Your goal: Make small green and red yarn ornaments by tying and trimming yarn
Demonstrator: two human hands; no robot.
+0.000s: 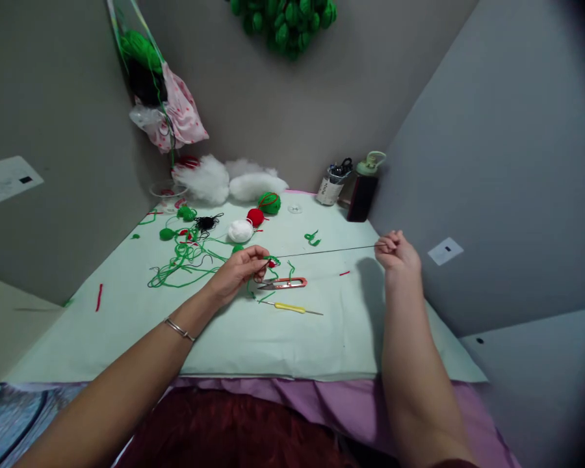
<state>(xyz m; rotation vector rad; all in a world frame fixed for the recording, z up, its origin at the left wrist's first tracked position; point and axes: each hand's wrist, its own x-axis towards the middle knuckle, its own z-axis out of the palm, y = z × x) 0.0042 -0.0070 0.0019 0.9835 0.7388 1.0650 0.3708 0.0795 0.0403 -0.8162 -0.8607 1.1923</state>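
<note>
My left hand [241,268] is closed in a pinch on a small green and red crocheted piece [272,261] just above the pale green table cover [253,338]. A thin dark thread [329,251] runs taut from that piece to my right hand [396,255], whose fingers pinch its far end at the right side of the table. Thread snips with orange handles [285,283] lie right below my left hand. A yellow-handled crochet hook [292,308] lies a little nearer to me.
A tangle of green yarn [182,260] spreads left of my left hand. White [240,230], red [255,216] and green [270,203] yarn balls, black thread [205,223] and white stuffing [224,179] sit further back. A tin [330,187] and dark bottle [363,192] stand at the back right corner.
</note>
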